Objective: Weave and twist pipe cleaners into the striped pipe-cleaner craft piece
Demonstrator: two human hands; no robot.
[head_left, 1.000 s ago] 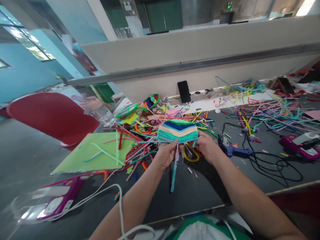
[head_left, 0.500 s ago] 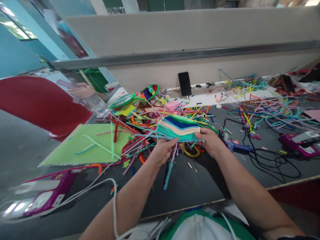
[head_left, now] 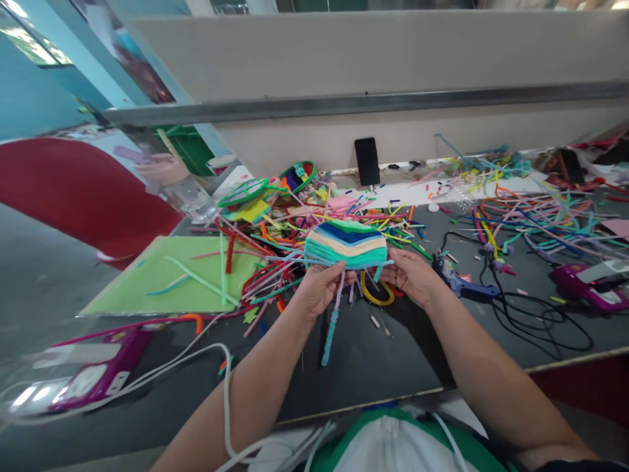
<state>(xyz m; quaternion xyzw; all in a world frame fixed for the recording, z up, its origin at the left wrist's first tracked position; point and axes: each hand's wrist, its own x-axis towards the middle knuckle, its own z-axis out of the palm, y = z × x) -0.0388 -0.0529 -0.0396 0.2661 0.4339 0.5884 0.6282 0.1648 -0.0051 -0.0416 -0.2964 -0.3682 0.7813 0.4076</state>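
A striped panel of pipe cleaners (head_left: 345,244), with green, dark blue, cream and teal bands, is held up above the table. My left hand (head_left: 322,286) is closed on its lower edge, thumb on top, the other fingers partly hidden behind. At the lower right corner my right hand (head_left: 410,275) pinches the end of a light blue pipe cleaner (head_left: 378,265) that runs along the bottom edge. Below my left hand hangs a lavender and teal fuzzy strip (head_left: 331,334). A yellow pipe cleaner loop (head_left: 377,298) lies under the panel.
Loose pipe cleaners (head_left: 275,262) pile up behind and left of my hands. A blue glue gun (head_left: 466,288) with a black cable lies right. Also around are a green sheet (head_left: 147,272), a water bottle (head_left: 189,193), a propped phone (head_left: 367,162) and a purple power strip (head_left: 105,370).
The panel has turned so its striped face shows more fully. My right hand has shifted from the panel's right edge outward onto the light blue pipe cleaner's end.
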